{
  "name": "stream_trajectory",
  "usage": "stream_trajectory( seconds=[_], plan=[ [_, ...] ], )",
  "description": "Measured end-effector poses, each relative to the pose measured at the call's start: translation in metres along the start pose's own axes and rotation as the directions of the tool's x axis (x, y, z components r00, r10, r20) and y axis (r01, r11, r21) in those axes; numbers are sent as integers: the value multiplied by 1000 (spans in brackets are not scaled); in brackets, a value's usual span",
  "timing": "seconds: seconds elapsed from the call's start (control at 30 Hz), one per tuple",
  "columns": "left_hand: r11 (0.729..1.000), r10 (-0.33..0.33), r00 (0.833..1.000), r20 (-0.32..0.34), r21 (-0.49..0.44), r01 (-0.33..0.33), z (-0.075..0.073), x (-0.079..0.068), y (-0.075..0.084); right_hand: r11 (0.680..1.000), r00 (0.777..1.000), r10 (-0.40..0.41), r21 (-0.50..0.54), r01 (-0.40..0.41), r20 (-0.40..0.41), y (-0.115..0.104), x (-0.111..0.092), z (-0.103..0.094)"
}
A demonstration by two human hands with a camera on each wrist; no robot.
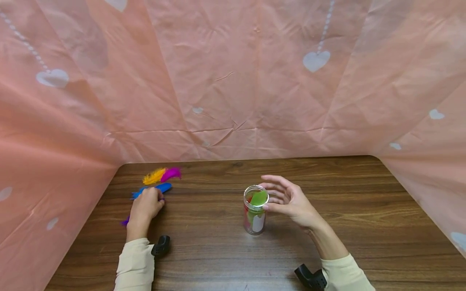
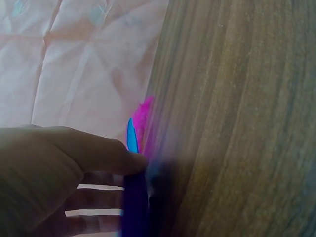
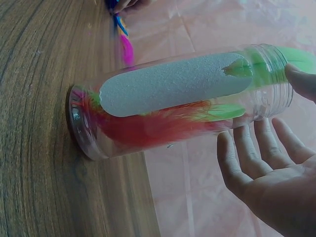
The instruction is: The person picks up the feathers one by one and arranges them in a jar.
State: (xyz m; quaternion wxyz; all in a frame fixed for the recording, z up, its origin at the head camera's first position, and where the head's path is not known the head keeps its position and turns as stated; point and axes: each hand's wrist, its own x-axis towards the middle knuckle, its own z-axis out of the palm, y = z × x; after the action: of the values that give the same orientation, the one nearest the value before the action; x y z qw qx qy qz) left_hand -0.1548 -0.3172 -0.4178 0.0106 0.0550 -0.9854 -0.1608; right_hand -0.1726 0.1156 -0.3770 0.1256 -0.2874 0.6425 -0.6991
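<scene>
In the head view, my left hand (image 1: 143,208) is low over the table's left side, pinching a purple feather (image 2: 135,205) between thumb and fingers. Most of that feather is hidden under the hand in the head view. Just beyond lies a blue feather (image 1: 164,187). A clear glass jar (image 3: 116,150) stands upright and lidless near the table's middle. Inside it are red feathers (image 3: 153,128) and green feathers (image 1: 259,198), one green tip rising past the rim. My right hand (image 1: 296,204) curves loosely round the jar's upper part, thumb at the rim and fingers at the far side.
An orange feather (image 1: 154,176) and a magenta feather (image 1: 171,173) lie at the far left of the brown wooden table (image 1: 204,254). A pink cloth with hearts (image 1: 225,72) hangs behind the table and along its sides. The jar bears a pale label (image 3: 173,84).
</scene>
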Motion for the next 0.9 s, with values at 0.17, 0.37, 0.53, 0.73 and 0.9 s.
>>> stream_trajectory(
  seconds=[0.17, 0.37, 0.53, 0.73, 0.9],
  plan=[
    [1000, 20, 999, -46, -8, -20, 2, 2, -1, 1000, 1000, 2, 0, -2, 3, 1, 1, 0],
    [995, 103, 978, -182, 4, -104, 9, 4, 5, 1000, 1000, -8, -1, 8, 4, 1, 2, -1],
    [977, 211, 934, -287, 40, -209, 15, 8, 9, 1000, 1000, -6, 6, 6, 6, 1, 2, -1],
    [940, 339, 878, -339, 80, -332, 21, 10, 9, 1000, 1000, -5, 19, 5, 10, 0, 1, 0],
    [919, 393, 858, -331, 95, -384, 25, 11, 8, 1000, 1000, -9, 24, 8, 13, 1, 0, 0]
  ],
)
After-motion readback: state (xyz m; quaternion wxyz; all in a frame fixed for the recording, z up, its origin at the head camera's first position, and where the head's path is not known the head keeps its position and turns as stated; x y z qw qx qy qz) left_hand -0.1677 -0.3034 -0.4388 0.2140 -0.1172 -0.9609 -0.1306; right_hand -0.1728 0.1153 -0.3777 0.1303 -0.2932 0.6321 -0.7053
